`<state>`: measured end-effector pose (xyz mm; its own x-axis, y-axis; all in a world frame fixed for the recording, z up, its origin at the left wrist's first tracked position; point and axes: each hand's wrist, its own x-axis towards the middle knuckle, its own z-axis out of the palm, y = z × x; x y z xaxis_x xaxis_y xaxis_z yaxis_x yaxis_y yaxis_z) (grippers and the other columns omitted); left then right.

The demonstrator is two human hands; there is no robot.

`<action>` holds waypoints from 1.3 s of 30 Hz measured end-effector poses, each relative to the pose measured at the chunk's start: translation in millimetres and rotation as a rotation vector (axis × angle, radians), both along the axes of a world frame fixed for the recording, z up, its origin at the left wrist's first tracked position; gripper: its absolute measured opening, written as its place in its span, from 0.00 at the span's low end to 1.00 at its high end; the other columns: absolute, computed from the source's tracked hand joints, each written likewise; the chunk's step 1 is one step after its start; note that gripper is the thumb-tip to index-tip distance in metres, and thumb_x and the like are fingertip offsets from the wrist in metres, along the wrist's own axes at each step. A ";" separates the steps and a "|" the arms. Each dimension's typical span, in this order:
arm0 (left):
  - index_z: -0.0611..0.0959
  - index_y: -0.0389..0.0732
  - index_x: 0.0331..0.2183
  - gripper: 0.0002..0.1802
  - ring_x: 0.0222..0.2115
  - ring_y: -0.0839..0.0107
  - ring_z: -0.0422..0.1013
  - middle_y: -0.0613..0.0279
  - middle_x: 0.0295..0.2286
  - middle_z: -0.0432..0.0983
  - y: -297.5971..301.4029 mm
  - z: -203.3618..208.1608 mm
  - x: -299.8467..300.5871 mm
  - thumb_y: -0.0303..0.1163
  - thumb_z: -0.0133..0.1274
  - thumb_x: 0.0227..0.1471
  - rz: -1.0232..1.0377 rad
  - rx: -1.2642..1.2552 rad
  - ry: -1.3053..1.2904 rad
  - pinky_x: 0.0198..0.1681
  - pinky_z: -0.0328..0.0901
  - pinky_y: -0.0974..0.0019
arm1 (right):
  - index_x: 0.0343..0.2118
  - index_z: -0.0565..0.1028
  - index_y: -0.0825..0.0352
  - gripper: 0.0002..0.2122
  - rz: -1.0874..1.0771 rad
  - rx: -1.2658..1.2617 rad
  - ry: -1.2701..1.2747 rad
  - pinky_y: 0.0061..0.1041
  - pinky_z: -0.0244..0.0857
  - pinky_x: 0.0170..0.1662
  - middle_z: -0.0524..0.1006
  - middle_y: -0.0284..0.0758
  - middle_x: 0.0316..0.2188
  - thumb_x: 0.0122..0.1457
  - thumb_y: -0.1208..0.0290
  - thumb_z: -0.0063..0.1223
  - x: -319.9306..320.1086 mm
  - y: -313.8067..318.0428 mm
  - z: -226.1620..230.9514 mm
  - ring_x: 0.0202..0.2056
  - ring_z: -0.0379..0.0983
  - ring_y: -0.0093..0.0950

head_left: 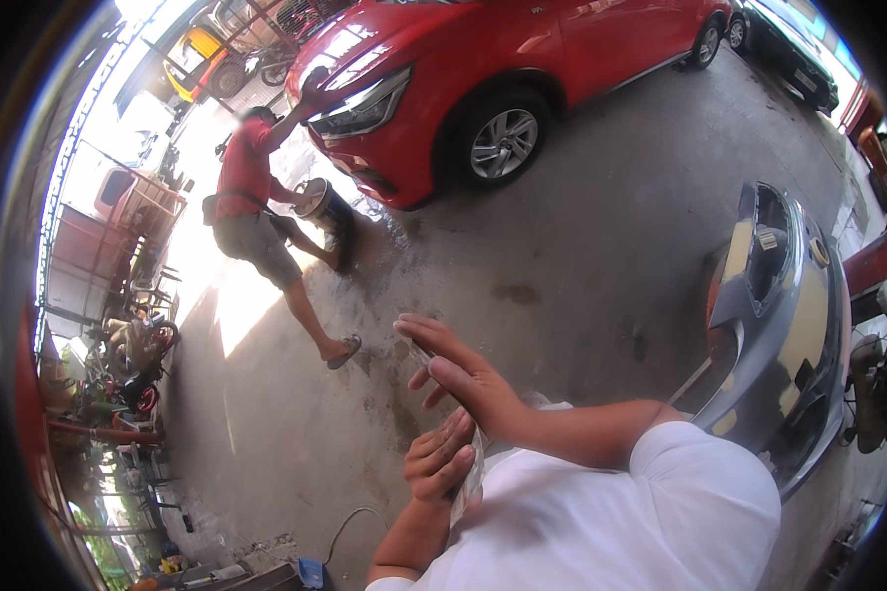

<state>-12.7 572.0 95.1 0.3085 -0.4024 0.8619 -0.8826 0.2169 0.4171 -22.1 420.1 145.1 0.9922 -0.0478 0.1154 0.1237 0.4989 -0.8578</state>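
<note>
Low in the middle of the view, my left hand [440, 456] has its fingers curled round a flat, pale, see-through-looking piece [471, 483] held close to my white shirt. My right hand [468, 384] reaches in from the right, just above the left one. Its long fingers point left and its thumb lies near them, with a thin grey edge [419, 352] showing between the fingers. What that grey piece is cannot be made out. To my right stands a grey car bumper [759, 325] with beige filler patches, apart from both hands.
A red car [463, 69] is parked ahead. By its front, a person in a red shirt [246, 172] leans on the hood beside a dark bucket [325, 207]. Motorcycles and parts [138, 350] line the left side. A blue object [311, 573] lies at the lower edge.
</note>
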 end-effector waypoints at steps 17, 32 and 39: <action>0.83 0.29 0.32 0.27 0.27 0.73 0.73 0.61 0.25 0.79 -28.3 -15.5 117.8 0.47 0.49 0.65 -0.059 -0.287 1.023 0.28 0.67 0.68 | 0.67 0.61 0.72 0.26 -0.668 -0.739 -0.380 0.44 0.45 0.69 0.52 0.53 0.70 0.70 0.62 0.40 94.3 3.7 -41.4 0.72 0.47 0.48; 0.81 0.33 0.53 0.27 0.45 0.49 0.80 0.38 0.45 0.80 -45.8 -2.0 206.4 0.29 0.60 0.51 -0.281 0.032 0.380 0.45 0.74 0.64 | 0.59 0.61 0.67 0.25 -0.933 0.019 -0.007 0.33 0.46 0.69 0.63 0.41 0.63 0.72 0.49 0.40 181.9 0.7 -45.8 0.69 0.54 0.34; 0.80 0.33 0.54 0.19 0.44 0.71 0.77 0.49 0.44 0.83 -100.6 -3.1 181.0 0.29 0.53 0.63 -0.306 0.042 0.892 0.48 0.69 0.70 | 0.62 0.59 0.69 0.32 -0.898 -0.091 0.023 0.37 0.46 0.70 0.62 0.44 0.64 0.70 0.42 0.35 152.1 -26.9 -68.2 0.67 0.55 0.38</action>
<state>168.3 471.4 92.1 0.7230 -0.6004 0.3419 -0.1409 0.3563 0.9237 130.0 393.2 76.9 0.5880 -0.7972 0.1367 0.4162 0.1533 -0.8963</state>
